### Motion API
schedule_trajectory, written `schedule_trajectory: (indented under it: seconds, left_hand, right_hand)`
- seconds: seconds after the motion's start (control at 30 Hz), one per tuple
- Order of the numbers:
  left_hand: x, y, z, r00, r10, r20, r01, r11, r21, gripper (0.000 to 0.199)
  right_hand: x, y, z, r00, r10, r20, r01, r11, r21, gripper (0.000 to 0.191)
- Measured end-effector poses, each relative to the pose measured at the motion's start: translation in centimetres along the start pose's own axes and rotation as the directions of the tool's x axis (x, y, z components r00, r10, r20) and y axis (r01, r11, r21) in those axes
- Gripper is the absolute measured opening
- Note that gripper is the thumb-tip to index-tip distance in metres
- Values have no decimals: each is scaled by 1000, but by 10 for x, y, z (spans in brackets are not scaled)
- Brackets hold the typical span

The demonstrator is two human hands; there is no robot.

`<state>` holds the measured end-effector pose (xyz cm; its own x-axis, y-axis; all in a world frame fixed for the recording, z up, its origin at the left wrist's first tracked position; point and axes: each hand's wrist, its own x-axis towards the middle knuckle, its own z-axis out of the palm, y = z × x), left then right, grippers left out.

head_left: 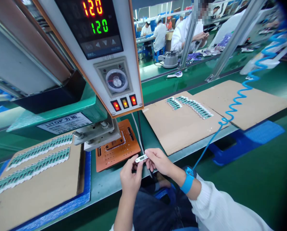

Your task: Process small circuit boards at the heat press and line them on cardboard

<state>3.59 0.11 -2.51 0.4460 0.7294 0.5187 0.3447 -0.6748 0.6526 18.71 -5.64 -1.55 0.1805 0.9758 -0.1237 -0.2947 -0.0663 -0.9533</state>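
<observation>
Left hand and right hand, fingers pinched closed, grip opposite ends of a slim white display piece, right by the orange press plate!

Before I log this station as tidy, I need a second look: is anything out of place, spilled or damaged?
One mild oddity: a white piece lies alone on the green bench beyond the cardboard, apart from the rows of panels. I see no damage to the small device between the left hand and right hand, nor any spill.
</observation>
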Motion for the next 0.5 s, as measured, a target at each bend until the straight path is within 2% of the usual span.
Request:
schedule_trajectory:
  seconds: [0.5]
  left_hand:
    - [-1,-1,0,1000,-10,10,10,1000,-12,20]
  right_hand:
    - [0,1,0,1000,-15,4,15,1000,4,57]
